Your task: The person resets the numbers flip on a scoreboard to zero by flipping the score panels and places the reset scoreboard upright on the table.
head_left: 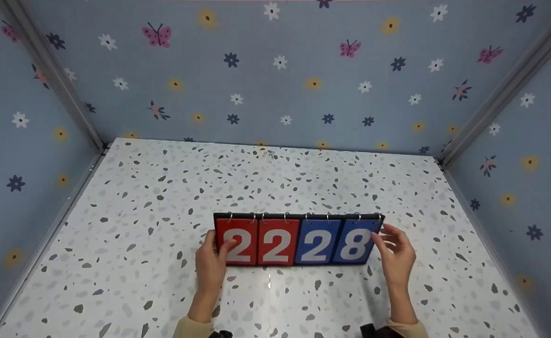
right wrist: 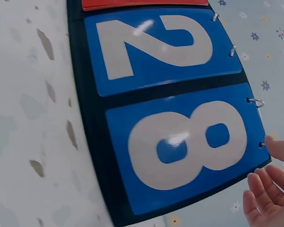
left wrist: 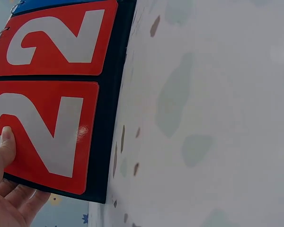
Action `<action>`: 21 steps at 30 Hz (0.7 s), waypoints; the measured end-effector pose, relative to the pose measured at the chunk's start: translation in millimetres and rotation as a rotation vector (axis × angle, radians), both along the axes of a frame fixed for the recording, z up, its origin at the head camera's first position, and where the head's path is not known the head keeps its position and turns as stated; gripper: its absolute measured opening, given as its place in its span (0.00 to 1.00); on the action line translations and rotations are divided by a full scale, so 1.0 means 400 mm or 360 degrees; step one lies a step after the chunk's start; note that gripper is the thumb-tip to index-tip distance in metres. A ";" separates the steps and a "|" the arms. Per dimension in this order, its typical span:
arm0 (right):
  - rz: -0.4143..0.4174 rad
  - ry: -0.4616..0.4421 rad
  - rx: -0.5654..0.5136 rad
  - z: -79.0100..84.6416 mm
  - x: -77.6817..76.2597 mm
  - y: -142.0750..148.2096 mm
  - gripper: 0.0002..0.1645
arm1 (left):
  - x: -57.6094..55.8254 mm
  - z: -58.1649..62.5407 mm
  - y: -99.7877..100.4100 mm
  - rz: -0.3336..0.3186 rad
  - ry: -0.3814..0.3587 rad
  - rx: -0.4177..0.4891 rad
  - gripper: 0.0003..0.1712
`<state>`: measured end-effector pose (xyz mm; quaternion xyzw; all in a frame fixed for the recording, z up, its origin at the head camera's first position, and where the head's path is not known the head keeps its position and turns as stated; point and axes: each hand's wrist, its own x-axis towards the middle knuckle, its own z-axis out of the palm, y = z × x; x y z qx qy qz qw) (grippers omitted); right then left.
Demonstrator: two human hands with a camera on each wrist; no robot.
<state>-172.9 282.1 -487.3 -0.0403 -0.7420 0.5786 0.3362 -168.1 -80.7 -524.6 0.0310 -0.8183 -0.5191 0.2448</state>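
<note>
A flip scoreboard with a black backing stands tilted on the speckled table, reading 2 2 on red cards and 2 8 on blue cards. My left hand grips its left edge, thumb over the outer red card and fingers behind the backing. At the right edge is my right hand, its thumb tip by the top corner of the blue 8 card. In the right wrist view the other fingers are loosely bent, fingertips right at the board's edge.
Metal rings run along the board's top edge. The white speckled table extends behind and to both sides. Blue panels with flowers and butterflies wall it in at the back and sides, joined by grey corner posts.
</note>
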 end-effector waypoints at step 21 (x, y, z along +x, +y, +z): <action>-0.0396 -0.0203 0.0304 -0.046 0.006 -0.059 0.21 | -0.001 -0.005 0.000 0.0018 0.0058 -0.0042 0.19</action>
